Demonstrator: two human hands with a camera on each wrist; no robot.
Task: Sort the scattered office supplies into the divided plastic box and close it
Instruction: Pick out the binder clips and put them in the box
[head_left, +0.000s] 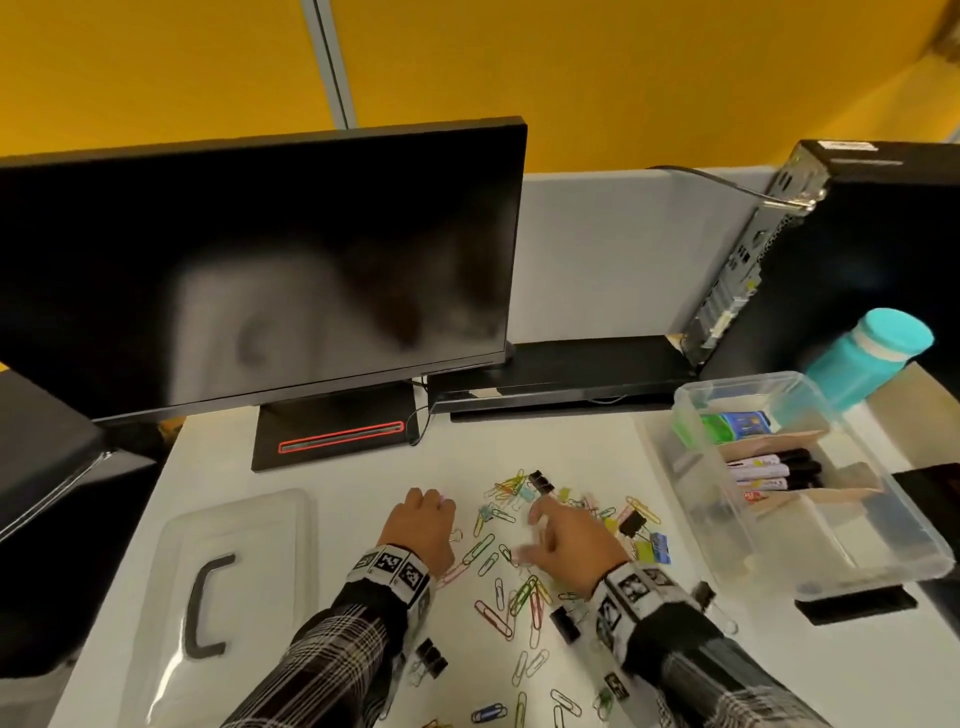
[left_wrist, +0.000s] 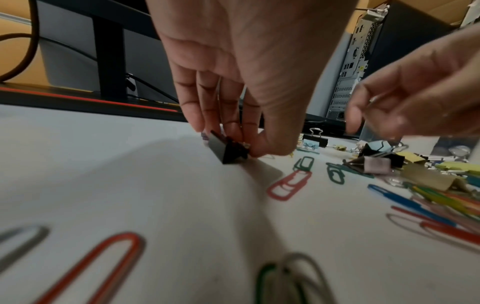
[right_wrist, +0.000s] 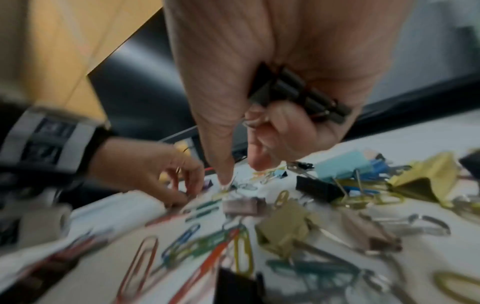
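black binder clip (left_wrist: 228, 150) on white desk (left_wrist: 130, 174), pinched by left hand (left_wrist: 233, 67) fingertips | right hand (right_wrist: 272, 82) curls around black binder clips (right_wrist: 298, 92) above paper-clip scatter (head_left: 514, 587) | divided plastic box (head_left: 810, 519) open at right, markers (head_left: 774, 467) inside | lid (head_left: 223, 597) at left

1. The left hand (head_left: 423, 525) and right hand (head_left: 569, 540) are set side by side low over the worktop (head_left: 363, 499).
2. A scatter of paper clips (head_left: 498, 587) and binder clips (head_left: 636, 530) is spread between, before and right of the hands.
3. The box lid (head_left: 228, 587) is laid left of the left hand.
4. The divided box (head_left: 810, 499) is placed right of the right hand, with markers (head_left: 774, 470) in a middle compartment.
5. A monitor (head_left: 260, 270) is stood behind the hands.
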